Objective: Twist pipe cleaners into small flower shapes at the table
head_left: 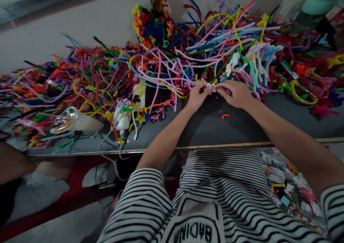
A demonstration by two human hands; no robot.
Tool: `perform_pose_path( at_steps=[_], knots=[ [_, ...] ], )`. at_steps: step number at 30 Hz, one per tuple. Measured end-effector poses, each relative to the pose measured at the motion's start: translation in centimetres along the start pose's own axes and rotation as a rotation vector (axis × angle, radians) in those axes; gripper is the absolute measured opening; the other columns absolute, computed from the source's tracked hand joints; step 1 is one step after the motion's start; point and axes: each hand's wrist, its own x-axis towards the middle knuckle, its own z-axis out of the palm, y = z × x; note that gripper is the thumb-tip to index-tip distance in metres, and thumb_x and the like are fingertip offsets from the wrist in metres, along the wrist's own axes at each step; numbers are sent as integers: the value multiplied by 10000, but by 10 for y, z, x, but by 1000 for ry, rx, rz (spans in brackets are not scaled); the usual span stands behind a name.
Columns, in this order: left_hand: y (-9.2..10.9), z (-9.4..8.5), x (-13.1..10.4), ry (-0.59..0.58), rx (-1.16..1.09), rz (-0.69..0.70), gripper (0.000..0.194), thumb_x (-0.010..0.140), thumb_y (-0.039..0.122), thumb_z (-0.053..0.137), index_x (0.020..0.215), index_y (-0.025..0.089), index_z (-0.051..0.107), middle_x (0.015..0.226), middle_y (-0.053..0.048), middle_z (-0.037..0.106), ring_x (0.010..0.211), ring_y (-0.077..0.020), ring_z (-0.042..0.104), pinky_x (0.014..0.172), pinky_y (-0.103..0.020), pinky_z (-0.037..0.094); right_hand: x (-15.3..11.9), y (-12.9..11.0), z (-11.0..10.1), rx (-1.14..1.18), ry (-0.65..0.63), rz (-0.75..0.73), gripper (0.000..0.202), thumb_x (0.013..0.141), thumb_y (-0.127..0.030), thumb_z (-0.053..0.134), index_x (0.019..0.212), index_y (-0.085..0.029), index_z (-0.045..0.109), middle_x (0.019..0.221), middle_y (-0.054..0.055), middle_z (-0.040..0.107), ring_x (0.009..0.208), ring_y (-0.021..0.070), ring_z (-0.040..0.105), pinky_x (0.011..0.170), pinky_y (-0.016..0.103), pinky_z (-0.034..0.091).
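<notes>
Between my two hands is a small pale pink piece of fuzzy pipe cleaner (pixel 211 87), bent into loops. My left hand (pixel 198 96) pinches its left side with thumb and finger. On its right side, the fingers of my right hand (pixel 235 93) are closed at the piece, with a small purple bit at the fingertips. Just beyond my hands lies a large heap of coloured pipe cleaners (pixel 166 69). A short orange piece (pixel 225 116) rests on the dark table (pixel 204 128) nearer to me.
Yellow-handled scissors (pixel 303 92) lie at the right. At the left are a white charger (pixel 122 115) with cables and a lying plastic cup (pixel 86 122). A multicoloured bundle (pixel 154 24) rises at the back. Another person's arm (pixel 16 162) shows at far left.
</notes>
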Motion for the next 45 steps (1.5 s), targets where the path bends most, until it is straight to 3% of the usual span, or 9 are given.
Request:
perform_pose_path(
  at_steps=[3,8,15,20,27,36,45],
  knots=[
    [6,0,-2,-24,118,62,262,947,449,697,923,188,688,885,-27,733,805,-137,674,803,-275,545,1,-1,-3,-71,-31,45,380,1049,-328,482,1347,-186,671,1306,137,731,1103,291,697,803,365,499],
    [9,3,-4,-61,288,41,99,954,268,658,929,181,697,812,-6,738,772,-126,683,768,-245,531,4,-6,0,-283,-189,4,328,1066,-236,446,1254,-184,709,1171,124,761,1092,280,691,710,345,441],
    [10,2,-4,-109,236,-23,163,946,284,675,863,154,730,751,-26,736,659,-112,650,678,-235,507,4,-14,-6,-406,-261,-58,320,1073,-220,456,1268,-150,700,1122,133,765,1014,269,699,645,345,370],
    [9,-1,-2,-151,152,-71,234,939,348,706,820,151,750,701,-17,723,608,-91,611,644,-221,484,6,-14,-6,-438,-227,-87,333,1092,-286,452,1194,-150,739,1058,123,777,965,255,706,632,348,352],
    [13,-2,-1,-208,91,-111,289,932,412,723,841,142,769,750,-40,756,634,-94,630,664,-226,521,2,-5,-1,-371,-190,-58,352,1069,-236,445,1213,-198,764,1003,87,795,826,224,692,621,342,339],
    [16,-2,-2,-226,105,-116,252,932,375,726,841,147,781,763,-46,770,661,-109,664,693,-237,546,1,0,-1,-365,-179,-85,342,1022,-198,451,1129,-228,775,927,71,791,739,206,650,594,346,275],
    [16,-1,-5,-188,116,-88,318,922,447,727,822,148,764,746,-45,767,629,-99,643,650,-233,519,-1,-2,4,-350,-173,-73,363,977,-129,450,1128,-213,769,1020,75,802,752,213,669,612,352,284]
  ],
)
